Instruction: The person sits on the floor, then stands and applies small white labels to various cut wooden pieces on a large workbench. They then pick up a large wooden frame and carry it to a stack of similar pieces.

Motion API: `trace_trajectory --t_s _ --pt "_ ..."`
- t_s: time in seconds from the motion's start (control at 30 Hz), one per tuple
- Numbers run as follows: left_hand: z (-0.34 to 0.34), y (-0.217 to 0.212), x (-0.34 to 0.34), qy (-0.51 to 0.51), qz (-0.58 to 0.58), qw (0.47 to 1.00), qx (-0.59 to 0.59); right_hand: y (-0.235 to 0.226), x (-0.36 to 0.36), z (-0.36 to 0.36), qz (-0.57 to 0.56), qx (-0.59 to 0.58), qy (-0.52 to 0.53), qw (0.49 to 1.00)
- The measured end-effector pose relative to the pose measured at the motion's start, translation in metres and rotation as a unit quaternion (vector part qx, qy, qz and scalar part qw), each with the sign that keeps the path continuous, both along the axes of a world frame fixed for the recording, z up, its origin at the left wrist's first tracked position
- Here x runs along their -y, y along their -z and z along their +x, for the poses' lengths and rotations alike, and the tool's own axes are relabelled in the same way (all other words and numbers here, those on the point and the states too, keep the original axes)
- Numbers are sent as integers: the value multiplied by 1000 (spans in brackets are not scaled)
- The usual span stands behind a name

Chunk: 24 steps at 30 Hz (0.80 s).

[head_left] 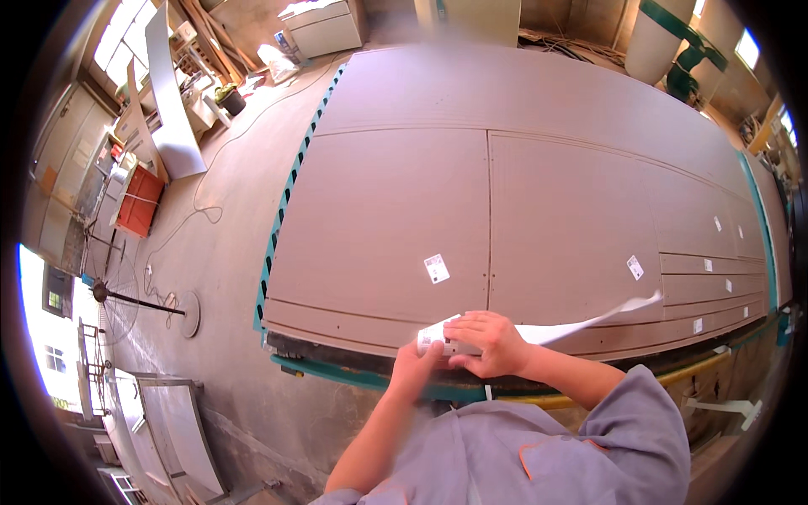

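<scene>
My left hand (414, 364) and my right hand (486, 341) are together at the near edge of a big brown cut panel (505, 194). Both hold a white strip of label backing (581, 326) that trails off to the right. My right hand lies over the strip's left end, where a small white sticker (430, 338) shows. My left hand pinches it from below. White stickers sit on the panel pieces, one (436, 268) just ahead of my hands and another (635, 268) to the right.
The panel lies on a machine bed with a teal edge (286, 202). On the concrete floor to the left stand a pedestal fan (118, 296), an orange box (137, 200) and leaning white boards (172, 93). A grey cabinet (324, 25) is at the back.
</scene>
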State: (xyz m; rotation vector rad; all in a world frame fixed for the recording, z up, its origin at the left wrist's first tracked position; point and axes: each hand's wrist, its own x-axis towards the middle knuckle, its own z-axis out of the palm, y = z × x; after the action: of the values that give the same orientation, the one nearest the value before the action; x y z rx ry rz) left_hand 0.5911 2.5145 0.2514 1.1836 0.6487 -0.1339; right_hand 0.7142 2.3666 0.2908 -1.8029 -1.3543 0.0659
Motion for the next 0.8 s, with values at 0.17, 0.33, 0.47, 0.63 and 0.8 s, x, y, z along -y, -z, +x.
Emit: trace_trajectory --t_s 0.17,0.33,0.47,0.63,0.8 --pt "51 1 2 44 87 994 -45 22 4 51 8 61 17 998" --pt "110 12 -1 38 123 992 -4 47 -5 121 -75 -336 -1 939" --pt "152 36 -6 48 120 991 35 74 -16 202 -103 -572 -34 813" --pt "173 83 -28 68 387 912 119 93 -38 410 55 -280 341 896" --pt "175 91 -25 81 456 872 157 122 -23 570 -141 104 526 833"
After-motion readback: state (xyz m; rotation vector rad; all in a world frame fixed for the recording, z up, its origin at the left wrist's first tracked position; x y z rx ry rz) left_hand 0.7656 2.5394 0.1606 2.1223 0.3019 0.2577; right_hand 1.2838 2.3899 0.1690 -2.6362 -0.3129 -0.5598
